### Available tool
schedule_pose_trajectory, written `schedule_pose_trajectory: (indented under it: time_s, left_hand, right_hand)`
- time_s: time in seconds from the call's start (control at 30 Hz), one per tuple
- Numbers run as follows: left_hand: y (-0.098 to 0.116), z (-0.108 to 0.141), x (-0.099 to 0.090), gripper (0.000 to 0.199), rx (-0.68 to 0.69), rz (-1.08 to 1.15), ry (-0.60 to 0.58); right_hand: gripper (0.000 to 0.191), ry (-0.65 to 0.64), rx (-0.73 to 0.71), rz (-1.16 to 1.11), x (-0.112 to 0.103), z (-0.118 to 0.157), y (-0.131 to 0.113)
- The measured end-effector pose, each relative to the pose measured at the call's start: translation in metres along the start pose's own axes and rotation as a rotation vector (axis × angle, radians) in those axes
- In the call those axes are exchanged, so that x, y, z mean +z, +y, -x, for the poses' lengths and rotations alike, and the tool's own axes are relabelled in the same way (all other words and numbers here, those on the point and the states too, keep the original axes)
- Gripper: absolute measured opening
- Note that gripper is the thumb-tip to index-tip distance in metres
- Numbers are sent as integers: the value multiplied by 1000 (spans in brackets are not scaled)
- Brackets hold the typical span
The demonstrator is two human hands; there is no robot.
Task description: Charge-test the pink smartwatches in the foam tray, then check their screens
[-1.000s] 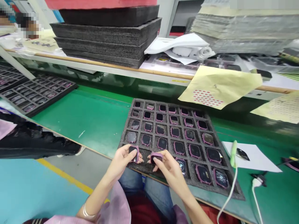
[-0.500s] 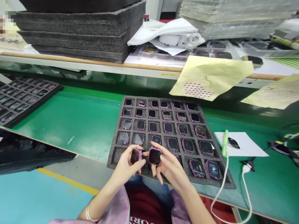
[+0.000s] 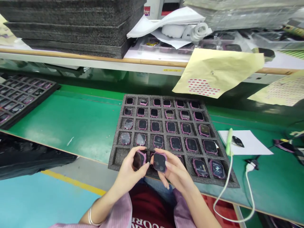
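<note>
My left hand (image 3: 133, 167) grips a purple-framed smartwatch body (image 3: 139, 160) with a dark screen, between thumb and fingers. A second smartwatch body (image 3: 160, 162), screen toward me, is pinched in my right hand (image 3: 174, 167). Both hands are over the front edge of a dark grey foam tray (image 3: 116, 153). Its square pockets hold several similar strapless watches, such as the one (image 3: 175, 143) just beyond my right hand. The pocket left of my left hand has no watch in it. My hands partly cover the front row.
Another foam tray of watches (image 3: 21, 91) lies at the left of the green bench (image 3: 83, 123). To the right are a white paper sheet (image 3: 251, 142), a light-green handheld item (image 3: 229, 141) and a white cable (image 3: 228, 183). Foam slabs (image 3: 78, 31) are stacked on the shelf above.
Both watches have tilted slightly in my hands, and the right one has shifted a little right, its screen now reflecting light. The whole view has shifted a little.
</note>
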State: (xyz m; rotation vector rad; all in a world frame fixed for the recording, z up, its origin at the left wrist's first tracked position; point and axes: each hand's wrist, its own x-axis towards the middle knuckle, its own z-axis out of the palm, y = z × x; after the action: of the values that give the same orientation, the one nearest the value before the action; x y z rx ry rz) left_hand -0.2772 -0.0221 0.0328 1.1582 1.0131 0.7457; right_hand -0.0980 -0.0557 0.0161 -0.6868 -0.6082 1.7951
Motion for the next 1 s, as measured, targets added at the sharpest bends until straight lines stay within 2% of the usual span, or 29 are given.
schedule_pose_trajectory:
  time_s: [0.23,0.43,0.57,0.77,1.0]
  left_hand:
    - [0,3,-1,43,23,-54,6]
    - [2,1,-3,21,39,-109,-43]
    - [1,1,-3,26,35,-88,-47]
    - [-3,3,-2,21,10,-26,-85]
    - [0,5,-1,27,-2,37,-61]
  right_hand:
    - [39,28,4,-1,1,-1,1]
    - [35,33,-7,20,1,-3,3]
    - [36,-1,-21,7,1,-2,3]
    - [38,68,-3,52,4,1,4]
    - [34,48,-15,48,8,3,3]
